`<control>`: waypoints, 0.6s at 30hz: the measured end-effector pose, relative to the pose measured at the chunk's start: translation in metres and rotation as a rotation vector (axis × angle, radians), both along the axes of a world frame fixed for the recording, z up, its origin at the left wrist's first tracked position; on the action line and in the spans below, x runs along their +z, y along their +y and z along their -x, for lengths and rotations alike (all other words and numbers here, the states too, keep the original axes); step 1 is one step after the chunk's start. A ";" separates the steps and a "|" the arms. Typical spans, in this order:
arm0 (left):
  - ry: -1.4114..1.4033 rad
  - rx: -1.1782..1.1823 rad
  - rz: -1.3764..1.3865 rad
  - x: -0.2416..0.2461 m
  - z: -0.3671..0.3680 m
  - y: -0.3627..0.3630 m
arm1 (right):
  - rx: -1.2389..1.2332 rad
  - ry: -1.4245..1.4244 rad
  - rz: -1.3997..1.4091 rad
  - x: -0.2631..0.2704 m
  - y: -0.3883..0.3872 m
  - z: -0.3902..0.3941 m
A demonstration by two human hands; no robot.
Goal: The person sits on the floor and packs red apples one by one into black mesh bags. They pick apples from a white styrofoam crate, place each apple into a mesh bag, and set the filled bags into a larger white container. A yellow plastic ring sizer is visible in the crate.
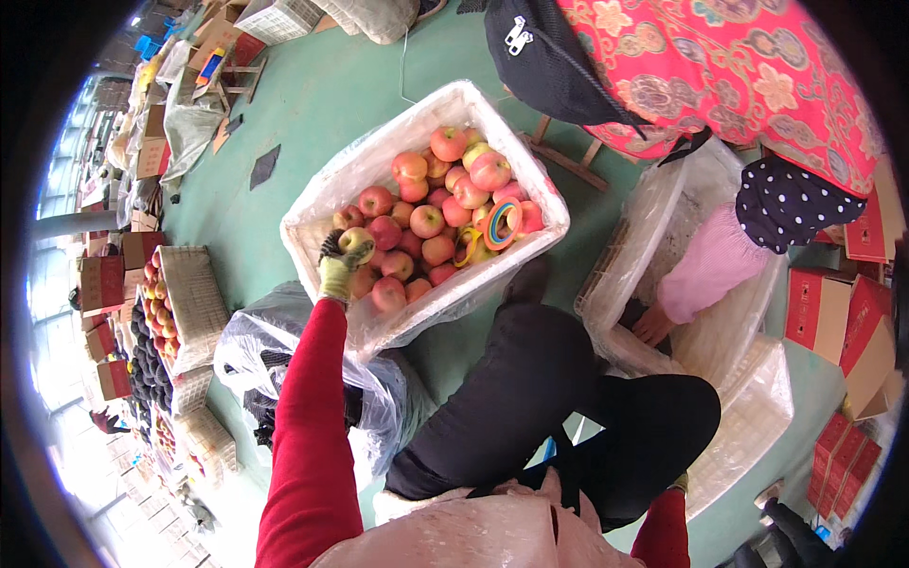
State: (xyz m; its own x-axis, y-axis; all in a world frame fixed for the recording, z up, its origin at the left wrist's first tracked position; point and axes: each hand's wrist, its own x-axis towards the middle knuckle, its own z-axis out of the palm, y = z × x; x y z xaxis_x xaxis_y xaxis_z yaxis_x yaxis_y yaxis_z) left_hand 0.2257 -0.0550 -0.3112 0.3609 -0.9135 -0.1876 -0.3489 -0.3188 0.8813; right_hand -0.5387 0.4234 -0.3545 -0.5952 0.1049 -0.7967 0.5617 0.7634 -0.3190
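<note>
My left hand [339, 268], in a yellow-green glove with dark fingers, grips a pale yellow-red apple [353, 239] at the near left corner of a plastic-lined crate [316, 192]. Many red and yellow apples [427, 221] fill the crate's floor. On them, by the right wall, lie nested coloured rings [491, 226] and a yellow ring [460, 257]. Only a bit of the glove on my right hand [680, 483] shows beside my knee; the rest is hidden, so what it holds cannot be seen.
A clear plastic bag with black netting [248, 341] lies left of my legs. At right, another person's hand [652, 325] reaches into a second lined crate [717, 284]. Red-and-tan cartons [817, 312] stand beyond it. More apple crates [188, 298] line the left.
</note>
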 end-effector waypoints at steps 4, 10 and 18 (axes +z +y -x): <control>1.070 0.026 -0.148 0.076 0.044 0.018 | 0.174 -0.024 -0.032 -0.024 -0.013 -0.011; 1.254 -0.139 -0.007 0.165 0.134 0.053 | 0.400 -0.016 -0.041 -0.050 -0.028 -0.015; 0.253 -0.545 0.368 0.212 0.214 0.052 | 0.278 0.319 0.535 0.006 -0.059 0.067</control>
State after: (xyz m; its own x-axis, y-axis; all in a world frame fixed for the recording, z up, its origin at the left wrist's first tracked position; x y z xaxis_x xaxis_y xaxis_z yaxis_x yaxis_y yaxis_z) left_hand 0.0120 -0.0028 -0.0992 -0.1804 -0.9720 0.1508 -0.1441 0.1777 0.9735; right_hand -0.6056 0.3641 -0.3484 -0.7573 -0.4455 -0.4776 0.1830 0.5573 -0.8099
